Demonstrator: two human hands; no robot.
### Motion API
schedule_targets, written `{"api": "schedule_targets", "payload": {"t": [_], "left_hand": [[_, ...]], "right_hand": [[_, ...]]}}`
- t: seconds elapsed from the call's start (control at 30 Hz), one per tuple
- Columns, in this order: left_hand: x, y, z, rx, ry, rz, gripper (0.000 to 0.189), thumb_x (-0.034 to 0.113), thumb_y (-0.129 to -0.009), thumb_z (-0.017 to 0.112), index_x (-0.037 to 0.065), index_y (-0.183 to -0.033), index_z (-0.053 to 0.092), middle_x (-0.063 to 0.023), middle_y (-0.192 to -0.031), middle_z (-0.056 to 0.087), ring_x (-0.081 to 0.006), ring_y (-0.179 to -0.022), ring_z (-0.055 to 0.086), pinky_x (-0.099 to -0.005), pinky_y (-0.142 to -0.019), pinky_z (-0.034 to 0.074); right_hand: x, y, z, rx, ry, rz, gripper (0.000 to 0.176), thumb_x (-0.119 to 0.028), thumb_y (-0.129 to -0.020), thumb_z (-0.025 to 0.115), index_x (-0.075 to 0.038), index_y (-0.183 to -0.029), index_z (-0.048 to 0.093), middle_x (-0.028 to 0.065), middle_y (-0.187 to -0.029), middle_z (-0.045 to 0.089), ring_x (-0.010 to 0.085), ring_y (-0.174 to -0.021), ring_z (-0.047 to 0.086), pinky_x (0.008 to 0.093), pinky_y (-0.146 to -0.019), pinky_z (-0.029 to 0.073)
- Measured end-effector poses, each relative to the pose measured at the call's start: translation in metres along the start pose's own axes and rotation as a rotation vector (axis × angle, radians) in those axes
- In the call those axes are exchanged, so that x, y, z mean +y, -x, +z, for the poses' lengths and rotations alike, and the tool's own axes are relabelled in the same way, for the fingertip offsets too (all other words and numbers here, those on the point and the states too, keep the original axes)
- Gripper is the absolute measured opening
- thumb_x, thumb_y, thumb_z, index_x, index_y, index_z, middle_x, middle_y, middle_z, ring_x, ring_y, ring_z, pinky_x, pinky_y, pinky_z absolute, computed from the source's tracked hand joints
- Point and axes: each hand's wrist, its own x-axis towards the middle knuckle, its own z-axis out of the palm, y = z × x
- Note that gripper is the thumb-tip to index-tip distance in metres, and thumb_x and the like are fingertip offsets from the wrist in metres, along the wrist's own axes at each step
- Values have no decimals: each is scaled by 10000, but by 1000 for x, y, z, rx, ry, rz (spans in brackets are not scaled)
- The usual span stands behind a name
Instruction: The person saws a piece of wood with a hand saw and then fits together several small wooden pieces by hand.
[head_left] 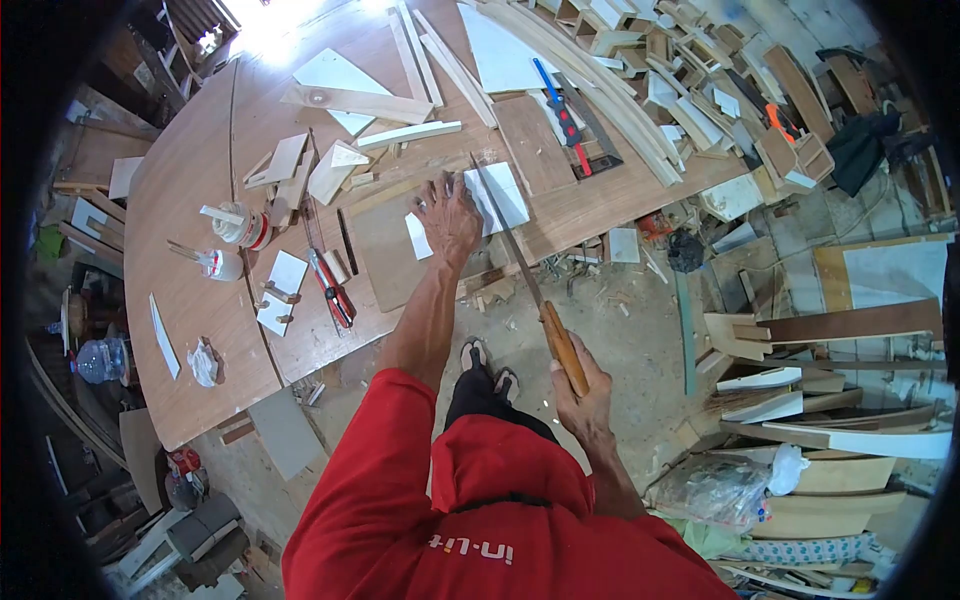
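Observation:
My left hand (449,218) lies with its fingers spread on a white board (497,197) near the front edge of the wooden table (185,330). Part of the board is hidden beneath that hand. My right hand (582,388) is wrapped round the wooden handle of a handsaw (563,348), in front of the table edge. From the handle, the thin blade runs up and to the left, lying across the white board to the right of my left hand.
A red utility knife (331,288), glue containers (240,226) and wood offcuts (290,175) lie left on the table. A blue and red level (563,117) is beside a metal square (600,163). Scrap wood (700,110) is heaped at upper right; more boards (850,325) stack at right.

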Motion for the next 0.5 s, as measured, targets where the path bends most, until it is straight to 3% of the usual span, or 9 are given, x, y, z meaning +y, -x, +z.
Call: {"api": "schedule_targets", "payload": {"t": [0.07,0.2,0.27,0.3,0.37,0.5], "left_hand": [[2,1,-1,3,1,-7,414,238,-905,516,145,-1306,561,-91,-1373,483,-325,-1276,403,-564,-1050,263],[-1,3,0,38,4,13,426,256,-898,534,157,-1311,566,-103,-1357,502,-332,-1259,411,-525,-1034,285],[-1,2,-1,48,-1,21,432,276,-901,540,170,-1318,567,-109,-1356,506,-339,-1258,411,-518,-1033,286],[0,3,-1,45,0,18,436,298,-902,547,189,-1324,567,-113,-1367,504,-343,-1255,412,-513,-1030,287],[-1,1,1,43,1,12,440,320,-904,553,207,-1329,567,-117,-1377,501,-347,-1252,412,-508,-1028,289],[-3,4,5,61,17,37,435,343,-909,558,230,-1329,581,-111,-1400,492,-342,-1252,410,-513,-1029,286]], "right_hand": [[-10,5,-7,31,90,-146,473,-90,-893,600,-17,-1352,511,103,-755,613,128,-605,568,287,-576,481],[-42,15,-18,4,70,18,469,-106,-900,606,-28,-1354,515,114,-753,615,117,-626,569,289,-585,480],[-50,19,-19,-12,16,95,449,-58,-903,590,-7,-1344,524,146,-1125,655,161,-990,600,282,-876,466],[-43,19,-16,-13,18,95,449,-58,-903,590,-7,-1344,524,146,-1125,655,161,-990,600,282,-876,466],[-20,15,-7,81,85,-195,461,-102,-904,595,-53,-1357,523,128,-793,639,132,-649,579,293,-627,491],[-16,7,1,68,94,-103,455,-101,-903,589,-47,-1350,526,132,-812,652,143,-659,588,292,-630,493]]}}
